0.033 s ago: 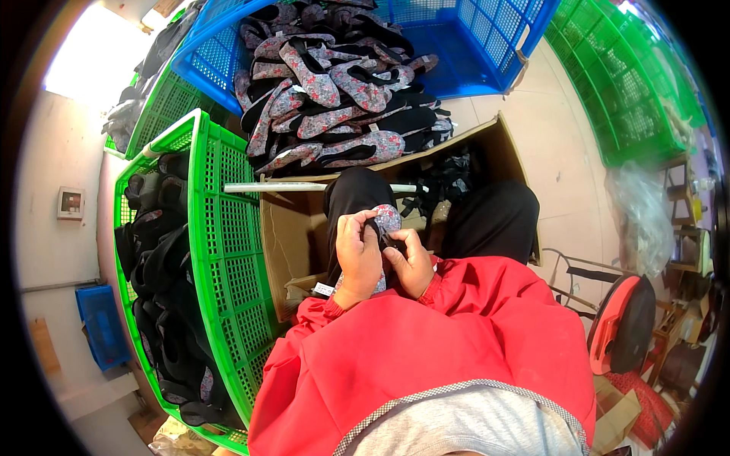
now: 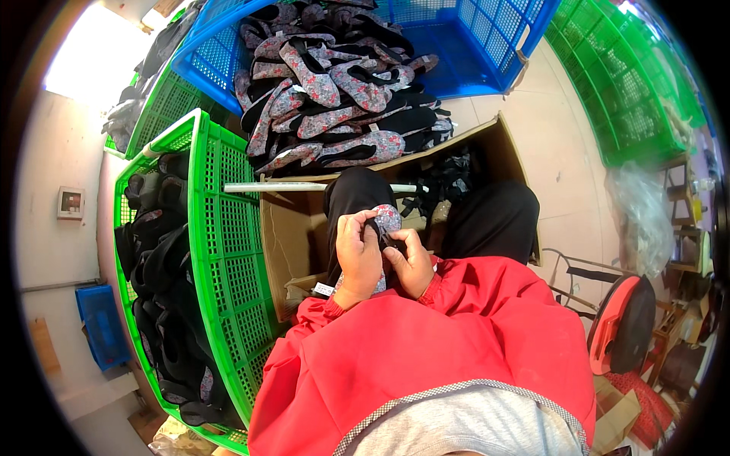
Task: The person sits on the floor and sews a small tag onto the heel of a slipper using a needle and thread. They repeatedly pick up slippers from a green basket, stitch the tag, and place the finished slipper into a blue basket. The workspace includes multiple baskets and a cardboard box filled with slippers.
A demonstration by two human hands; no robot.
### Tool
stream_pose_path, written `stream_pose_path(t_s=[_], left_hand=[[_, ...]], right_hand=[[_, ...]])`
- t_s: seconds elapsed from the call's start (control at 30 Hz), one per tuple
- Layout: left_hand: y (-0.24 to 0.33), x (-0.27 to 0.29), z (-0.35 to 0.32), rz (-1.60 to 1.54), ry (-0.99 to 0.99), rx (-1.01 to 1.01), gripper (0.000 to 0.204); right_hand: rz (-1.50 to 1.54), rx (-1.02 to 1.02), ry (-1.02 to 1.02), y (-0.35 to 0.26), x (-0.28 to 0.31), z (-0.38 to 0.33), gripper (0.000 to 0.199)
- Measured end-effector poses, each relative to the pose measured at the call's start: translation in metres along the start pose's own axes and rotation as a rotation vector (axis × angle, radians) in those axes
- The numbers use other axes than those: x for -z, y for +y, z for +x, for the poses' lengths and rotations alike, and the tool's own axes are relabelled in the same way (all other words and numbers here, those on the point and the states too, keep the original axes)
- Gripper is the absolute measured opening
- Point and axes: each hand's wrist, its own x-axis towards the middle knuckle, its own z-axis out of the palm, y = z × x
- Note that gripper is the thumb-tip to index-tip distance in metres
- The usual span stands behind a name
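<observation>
Most of the shoe (image 2: 388, 220) is hidden behind the left grip (image 2: 360, 254) and right grip (image 2: 411, 264); its floral toe shows beyond them, just above the left knee (image 2: 356, 196), and a floral patch shows between the wrists. The left grip is closed over one edge of it, fingers curled. The right grip has thumb and forefinger nearly together at its dark opening; what exactly they pinch is hard to make out.

Below and around the knees is one box (image 2: 284, 242), its black bundle (image 2: 456, 176) partly covered and unclear. One white bar (image 2: 283, 187) crosses the box just beyond the grips, passing behind the knee.

Left of the grips, a green crate (image 2: 237, 251) holds dark shoes (image 2: 161, 262); a second green crate (image 2: 169, 114) stands farther off. Well beyond the grips, one blue crate (image 2: 439, 57), cut off at the top, holds part of a floral pile (image 2: 357, 95) too overlapped to count.
</observation>
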Motion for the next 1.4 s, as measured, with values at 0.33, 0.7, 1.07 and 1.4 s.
stream_pose_path(t_s=[0.33,0.7,1.07,1.4], left_hand=[[0.0,-0.001,0.0,0.074,0.003,-0.081,0.024],[0.008,-0.001,0.001,0.129,0.003,-0.077,0.022],[0.006,-0.003,0.0,0.119,0.008,-0.044,0.023],[0.017,0.01,0.0,0.236,-0.1,-0.039,0.045]], right_hand=[[-0.137,0.079,0.071,-0.003,-0.006,0.002,0.035],[-0.144,0.097,0.107,-0.002,-0.007,0.004,0.031],[-0.043,0.05,0.086,-0.002,-0.007,0.005,0.023],[0.575,-0.164,0.087,0.001,0.016,0.014,0.031]])
